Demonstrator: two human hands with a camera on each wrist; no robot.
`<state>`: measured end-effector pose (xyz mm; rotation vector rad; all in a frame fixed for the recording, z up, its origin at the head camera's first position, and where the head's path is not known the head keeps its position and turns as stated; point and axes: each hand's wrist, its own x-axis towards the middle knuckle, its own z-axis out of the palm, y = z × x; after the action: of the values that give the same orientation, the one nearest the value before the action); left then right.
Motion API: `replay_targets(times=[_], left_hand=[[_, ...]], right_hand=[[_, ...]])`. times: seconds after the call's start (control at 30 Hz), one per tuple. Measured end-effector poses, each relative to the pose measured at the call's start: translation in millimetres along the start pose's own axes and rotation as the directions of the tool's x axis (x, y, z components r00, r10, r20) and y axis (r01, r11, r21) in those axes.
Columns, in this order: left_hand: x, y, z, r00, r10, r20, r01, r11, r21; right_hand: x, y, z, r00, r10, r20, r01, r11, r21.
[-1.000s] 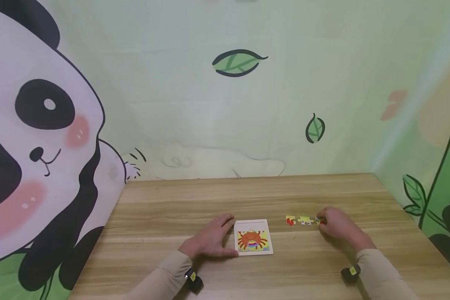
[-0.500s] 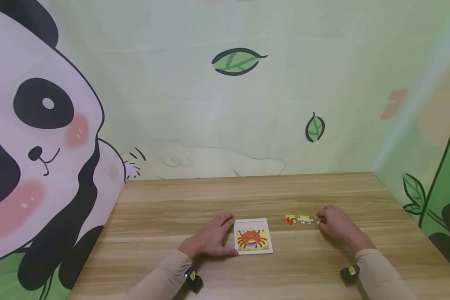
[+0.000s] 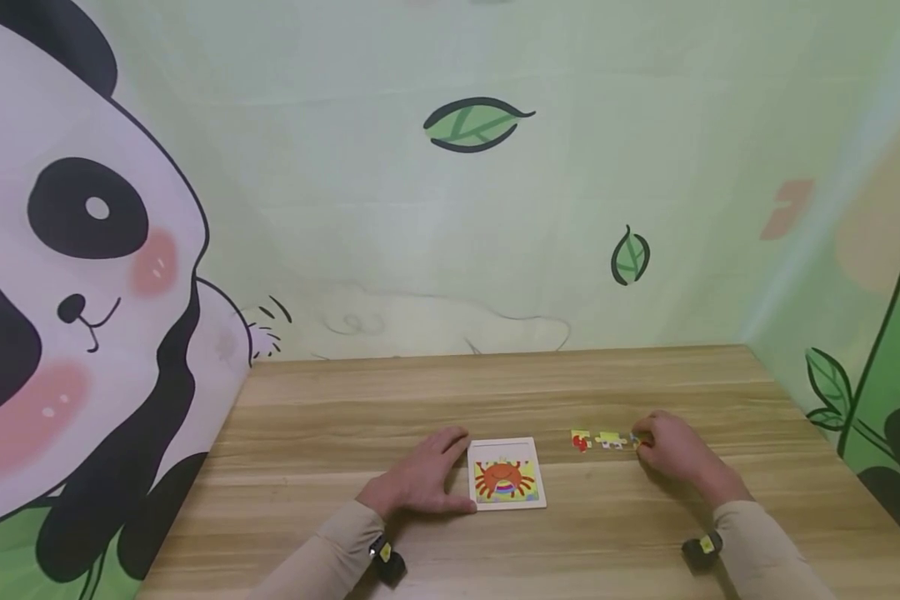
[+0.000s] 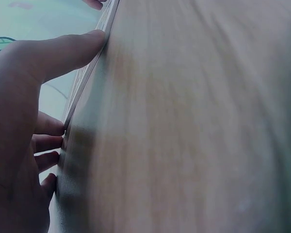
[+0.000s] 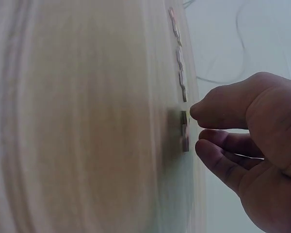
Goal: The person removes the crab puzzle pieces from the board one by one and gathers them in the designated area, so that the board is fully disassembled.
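A white puzzle frame [image 3: 542,483] lies on the wooden table, holding a red crab picture with a pale, unfilled strip at its top. My left hand [image 3: 422,479] rests along the frame's left side, thumb at the lower corner and forefinger at the upper one. To the right lie a red-and-yellow jigsaw piece [image 3: 581,440] and a yellow jigsaw piece [image 3: 610,439] in a row. At the row's end, my right hand [image 3: 675,450] partly covers a third jigsaw piece [image 5: 185,131]; in the right wrist view thumb and fingertips are parted close over it.
The table [image 3: 382,392] meets a pale green wall [image 3: 345,200] with leaf drawings at the back. A large panda picture [image 3: 105,250] fills the left side, and a green printed panel [image 3: 870,333] stands at the right.
Both hands stay at their places by the frame and the third piece. The view shifts very slightly; right fingertips move only a little at the piece.
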<state>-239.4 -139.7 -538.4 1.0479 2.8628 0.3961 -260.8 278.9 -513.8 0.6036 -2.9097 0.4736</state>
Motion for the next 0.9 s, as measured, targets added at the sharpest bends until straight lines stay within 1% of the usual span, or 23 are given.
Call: replay_targets(times=[0.13,0.3,0.37,0.5,0.73,0.9], left_hand=[[0.1,-0.5,0.9,1.0,0.002,-0.001,-0.001,1.0,0.005],[-0.3,0.4,0.3,1.0,0.001,0.01,-0.001,1.0,0.001],[-0.6,0.8,0.1,1.0,0.002,0.011,-0.002,1.0,-0.006],[-0.3,0.0,0.6,1.0,0.005,0.008,-0.005,1.0,-0.01],[0.2,0.2,-0.7,1.0,0.004,0.008,-0.004,1.0,-0.011],[0.8,0.9,-2.5,1.0,0.01,0.011,-0.01,1.0,-0.01]], right_hand=[[-0.3,-5.1,-3.0,1.0,0.01,-0.004,-0.01,1.0,0.007],[0.4,-10.4,-5.3,1.0,0.014,0.024,-0.014,1.0,0.027],[1.1,-11.2,-4.6,0.999,0.014,0.033,-0.015,0.999,0.035],[2.8,-13.0,-2.6,1.0,-0.005,0.023,0.004,0.998,0.058],[5.8,-19.9,2.2,0.999,-0.002,0.035,-0.001,0.996,0.087],[7.1,-25.9,5.1,0.999,-0.042,0.013,0.04,0.995,0.09]])
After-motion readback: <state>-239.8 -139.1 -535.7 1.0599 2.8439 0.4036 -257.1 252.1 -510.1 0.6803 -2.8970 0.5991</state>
